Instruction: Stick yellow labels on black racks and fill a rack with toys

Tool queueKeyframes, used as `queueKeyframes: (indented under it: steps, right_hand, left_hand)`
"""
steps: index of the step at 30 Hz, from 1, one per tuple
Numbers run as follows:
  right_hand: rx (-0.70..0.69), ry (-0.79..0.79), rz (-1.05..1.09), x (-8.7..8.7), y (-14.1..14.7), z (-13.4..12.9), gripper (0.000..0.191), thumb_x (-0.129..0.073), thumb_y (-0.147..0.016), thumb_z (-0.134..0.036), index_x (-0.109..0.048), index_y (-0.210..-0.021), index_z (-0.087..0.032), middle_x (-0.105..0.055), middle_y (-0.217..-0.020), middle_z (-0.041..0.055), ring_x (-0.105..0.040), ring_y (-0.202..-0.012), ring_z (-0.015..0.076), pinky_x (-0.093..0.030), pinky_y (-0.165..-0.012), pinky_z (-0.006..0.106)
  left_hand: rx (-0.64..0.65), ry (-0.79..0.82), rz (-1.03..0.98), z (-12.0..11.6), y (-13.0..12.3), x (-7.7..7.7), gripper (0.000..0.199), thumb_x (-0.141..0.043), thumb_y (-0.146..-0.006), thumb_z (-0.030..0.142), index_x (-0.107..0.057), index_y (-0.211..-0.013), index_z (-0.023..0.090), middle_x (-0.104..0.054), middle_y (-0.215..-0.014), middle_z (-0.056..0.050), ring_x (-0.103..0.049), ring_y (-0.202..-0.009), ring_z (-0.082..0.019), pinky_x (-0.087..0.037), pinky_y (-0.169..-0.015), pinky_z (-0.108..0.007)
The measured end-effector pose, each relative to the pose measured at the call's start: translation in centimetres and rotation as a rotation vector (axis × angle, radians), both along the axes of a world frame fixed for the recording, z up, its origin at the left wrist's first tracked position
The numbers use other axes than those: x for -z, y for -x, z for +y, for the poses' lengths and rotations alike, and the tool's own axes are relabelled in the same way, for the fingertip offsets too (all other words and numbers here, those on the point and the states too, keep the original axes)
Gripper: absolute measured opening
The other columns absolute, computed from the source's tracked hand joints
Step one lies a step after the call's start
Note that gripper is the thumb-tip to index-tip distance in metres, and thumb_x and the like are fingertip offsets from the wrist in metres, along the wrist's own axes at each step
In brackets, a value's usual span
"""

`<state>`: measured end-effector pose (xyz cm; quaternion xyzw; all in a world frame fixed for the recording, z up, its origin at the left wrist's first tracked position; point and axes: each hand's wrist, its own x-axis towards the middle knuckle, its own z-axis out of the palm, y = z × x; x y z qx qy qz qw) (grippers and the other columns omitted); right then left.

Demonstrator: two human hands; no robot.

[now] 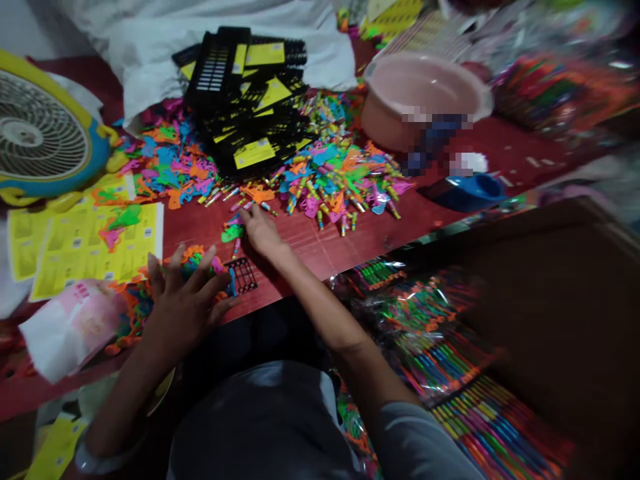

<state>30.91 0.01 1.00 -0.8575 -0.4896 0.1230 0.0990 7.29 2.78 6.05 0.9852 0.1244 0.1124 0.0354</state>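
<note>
My left hand point(186, 292) is spread, palm down, over a heap of small bright plastic pieces point(134, 303) at the table's near edge. Just beyond its thumb lies a small black plastic grid point(243, 275). My right hand point(261, 230) reaches farther in, fingers bent together and down among a few loose pieces; what they pinch, if anything, is hidden. A green plastic piece point(232, 233) lies by its fingertips. Past it spreads a larger pile of coloured plastic pieces and short patterned tubes point(325, 180).
A stack of black plastic trays with yellow labels point(255, 152) stands on the pile. Yellow printed sheets point(75, 250) and a fan point(45, 133) are at left. A pink basin point(385, 113) and blue container point(465, 195) stand right. Bagged coloured sticks point(440, 360) lie below the table edge.
</note>
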Motion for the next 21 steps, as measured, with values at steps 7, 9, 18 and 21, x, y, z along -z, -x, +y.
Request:
queueKeyframes:
  steps: [7, 9, 18, 21]
  right_hand:
    - [-0.069, 0.048, -0.191, -0.2, -1.0, 0.5, 0.045, -0.034, -0.105, -0.012, -0.057, -0.142, -0.022, -0.056, -0.145, 0.0150, -0.061, -0.124, 0.0254, -0.053, -0.101, 0.037]
    - [-0.072, 0.107, -0.172, -0.2, -1.4, 0.5, 0.043, -0.034, -0.104, -0.010, -0.060, -0.137, -0.018, -0.060, -0.140, 0.0154, -0.065, -0.118, 0.0227, -0.055, -0.097, 0.033]
    - [0.039, 0.228, -0.111, -0.7, -1.9, -4.3, 0.042, -0.037, -0.099, -0.004, -0.058, -0.135, -0.009, -0.065, -0.132, 0.0222, -0.072, -0.110, 0.0226, -0.057, -0.089, 0.029]
    - [0.028, 0.264, -0.055, -1.8, -2.3, -5.5, 0.041, -0.042, -0.097, -0.003, -0.061, -0.132, -0.011, -0.066, -0.130, 0.0212, -0.071, -0.112, 0.0237, -0.055, -0.090, 0.029]
  left_hand:
    - [-0.001, 0.035, -0.006, 0.2, -0.1, 0.2, 0.022, -0.060, -0.098, 0.043, -0.072, -0.114, 0.034, -0.057, -0.154, -0.005, -0.016, -0.160, -0.042, -0.003, -0.123, -0.078]
    - [-0.004, 0.025, -0.007, 0.2, -0.1, 0.3, 0.021, -0.061, -0.098, 0.040, -0.072, -0.115, 0.033, -0.055, -0.155, -0.007, -0.016, -0.160, -0.042, -0.004, -0.122, -0.079]
    - [-0.027, -0.014, 0.040, -0.2, -0.2, 0.0, 0.027, -0.059, -0.099, 0.044, -0.072, -0.119, 0.030, -0.051, -0.159, -0.008, -0.012, -0.160, -0.044, -0.004, -0.121, -0.080]
    - [-0.033, 0.004, 0.058, -0.4, -0.2, -0.3, 0.027, -0.059, -0.099, 0.044, -0.072, -0.119, 0.030, -0.052, -0.158, -0.009, -0.015, -0.160, -0.043, -0.001, -0.122, -0.080]
